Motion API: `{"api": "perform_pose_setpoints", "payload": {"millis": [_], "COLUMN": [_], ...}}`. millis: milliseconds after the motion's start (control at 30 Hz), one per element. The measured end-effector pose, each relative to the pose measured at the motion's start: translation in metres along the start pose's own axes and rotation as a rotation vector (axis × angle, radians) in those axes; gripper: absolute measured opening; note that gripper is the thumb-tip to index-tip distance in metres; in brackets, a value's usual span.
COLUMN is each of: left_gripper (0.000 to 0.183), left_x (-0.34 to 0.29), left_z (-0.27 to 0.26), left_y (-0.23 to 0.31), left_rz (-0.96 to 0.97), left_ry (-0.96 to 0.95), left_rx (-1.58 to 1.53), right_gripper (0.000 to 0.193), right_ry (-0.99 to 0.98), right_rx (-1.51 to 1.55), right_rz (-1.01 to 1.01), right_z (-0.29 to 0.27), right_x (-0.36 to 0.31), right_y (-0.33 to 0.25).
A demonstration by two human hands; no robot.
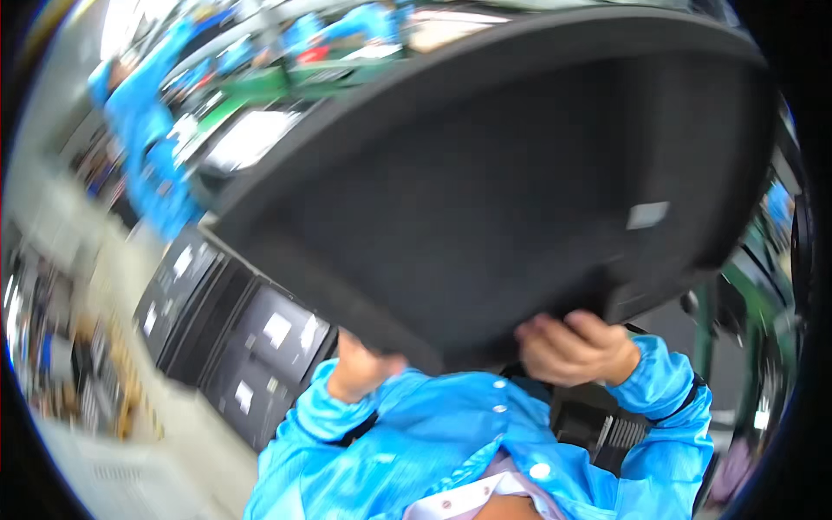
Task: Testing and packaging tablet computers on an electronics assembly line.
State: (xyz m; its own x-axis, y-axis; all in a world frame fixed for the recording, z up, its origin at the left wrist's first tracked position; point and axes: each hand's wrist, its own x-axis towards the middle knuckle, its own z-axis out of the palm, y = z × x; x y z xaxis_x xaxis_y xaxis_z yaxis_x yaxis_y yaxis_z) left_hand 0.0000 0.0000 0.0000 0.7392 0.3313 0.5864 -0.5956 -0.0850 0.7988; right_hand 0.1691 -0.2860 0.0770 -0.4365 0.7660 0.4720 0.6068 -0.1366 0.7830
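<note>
A large black panel, perhaps a screen's back cover [485,191], fills the middle of the head view, held up in front of my chest and tilted. It has a raised rim and a small pale label [648,215] toward its right side. My left hand [362,367] is closed on the panel's near edge at the lower left. At the near edge further right, my right hand [579,348] has its fingers curled over the rim. The panel hides what lies behind it, and motion blurs the picture.
Several dark panels with white labels [277,331] stand to my left. Beyond them a person in blue [143,130] stands beside a green-edged workbench [251,91]. Others in blue work at the back. A green frame [750,295] rises at my right.
</note>
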Motion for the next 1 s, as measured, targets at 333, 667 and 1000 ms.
{"api": "perform_pose_setpoints", "payload": {"millis": [333,667,1000], "left_gripper": [0.058,0.042,0.058], "left_x": [-0.223,-0.319,-0.228], "left_z": [-0.168,-0.315,-0.305], "left_y": [0.139,0.078,0.087], "left_rz": [-0.398,-0.745,-0.734], "left_ry": [1.181,1.255,0.938], "left_rx": [0.108,0.302,1.559], "right_gripper": [0.044,0.05,0.063], "right_ry": [-0.104,-0.16,-0.325], "right_rx": [0.869,1.004,1.228], "right_rz": [0.104,0.073,0.092], "right_z": [0.156,0.219,0.19], "right_x": [0.184,0.202,0.209], "right_y": [-0.168,-0.284,-0.237]}}
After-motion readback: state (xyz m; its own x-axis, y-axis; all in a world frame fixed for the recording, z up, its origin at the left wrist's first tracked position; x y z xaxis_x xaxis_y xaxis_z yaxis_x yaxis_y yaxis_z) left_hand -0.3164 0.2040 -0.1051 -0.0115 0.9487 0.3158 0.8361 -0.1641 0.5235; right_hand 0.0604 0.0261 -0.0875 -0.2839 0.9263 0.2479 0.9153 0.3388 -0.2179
